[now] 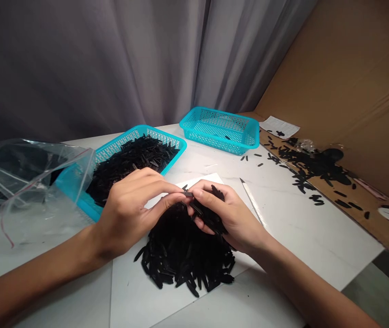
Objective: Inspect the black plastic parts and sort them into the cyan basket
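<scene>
Between thumb and forefinger, my left hand [135, 207] pinches one end of a small dark strip [188, 194]. My right hand [230, 209] meets it at the strip's other end, thumb on top, and also holds a bunch of black strips [211, 214] in its curled fingers. Right below both hands lies a heap of black strips [187, 255], thin and pointed, on a white sheet [129, 291]. What the strips are, I cannot make out.
A blue basket [140, 130] full of black strips stands behind my left hand, beside a clear plastic bag [44, 182]. Farther back is another blue basket [220, 146]. A craft knife [254, 202] lies right of the sheet. Black strips [317, 168] are scattered along cardboard [355, 200].
</scene>
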A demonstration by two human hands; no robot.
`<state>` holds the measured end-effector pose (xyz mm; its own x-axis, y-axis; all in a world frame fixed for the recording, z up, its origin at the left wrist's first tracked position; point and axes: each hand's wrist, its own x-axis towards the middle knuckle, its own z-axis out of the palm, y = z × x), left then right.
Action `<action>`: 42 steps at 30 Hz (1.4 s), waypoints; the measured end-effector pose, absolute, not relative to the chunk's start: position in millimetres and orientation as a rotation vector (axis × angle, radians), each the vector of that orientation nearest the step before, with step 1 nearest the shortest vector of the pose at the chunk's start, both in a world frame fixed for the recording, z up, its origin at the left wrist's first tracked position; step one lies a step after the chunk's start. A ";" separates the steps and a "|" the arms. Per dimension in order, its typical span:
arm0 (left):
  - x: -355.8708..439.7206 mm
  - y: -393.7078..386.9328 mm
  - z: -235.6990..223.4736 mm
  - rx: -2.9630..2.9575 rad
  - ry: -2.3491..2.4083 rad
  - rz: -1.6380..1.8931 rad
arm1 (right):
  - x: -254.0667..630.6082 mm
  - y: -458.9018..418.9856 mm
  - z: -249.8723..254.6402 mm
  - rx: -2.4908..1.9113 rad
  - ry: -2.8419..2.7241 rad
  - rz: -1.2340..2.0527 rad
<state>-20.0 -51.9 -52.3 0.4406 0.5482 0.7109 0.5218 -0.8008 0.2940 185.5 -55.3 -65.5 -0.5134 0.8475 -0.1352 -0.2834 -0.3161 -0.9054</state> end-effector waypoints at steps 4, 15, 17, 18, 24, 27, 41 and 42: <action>-20.7 -51.6 -52.1 2.773 0.818 1.292 | 186.1 -54.0 -66.7 -0.743 -1.033 1.986; -42.9 -31.6 -41.1 2.614 1.507 1.269 | 185.0 -51.8 -65.9 -0.739 -0.909 2.090; -33.7 -41.2 -38.6 2.570 1.182 1.216 | 184.3 -52.2 -66.7 -0.729 -0.896 2.093; -27.5 -47.5 -38.6 2.531 1.060 1.168 | 183.6 -52.8 -67.0 -0.716 -0.898 2.093; -2.4 -69.8 -49.3 2.036 1.045 1.129 | 179.7 -57.3 -68.5 -0.699 -0.971 2.044; -4.3 -67.2 -51.4 1.941 1.081 1.203 | 180.4 -56.5 -69.4 -0.734 -0.970 2.010; -16.9 -56.8 -47.8 2.706 0.863 1.494 | 184.2 -55.3 -66.1 -0.748 -1.078 1.945; -17.0 -56.4 -47.5 2.717 0.873 1.493 | 184.2 -55.3 -65.7 -0.747 -1.078 1.943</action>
<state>-17.0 -56.4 -47.5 0.4241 0.4201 0.8023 0.4931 -0.8502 0.1845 184.2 -55.3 -65.7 -0.5264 0.8418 -0.1198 -0.3442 -0.3397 -0.8753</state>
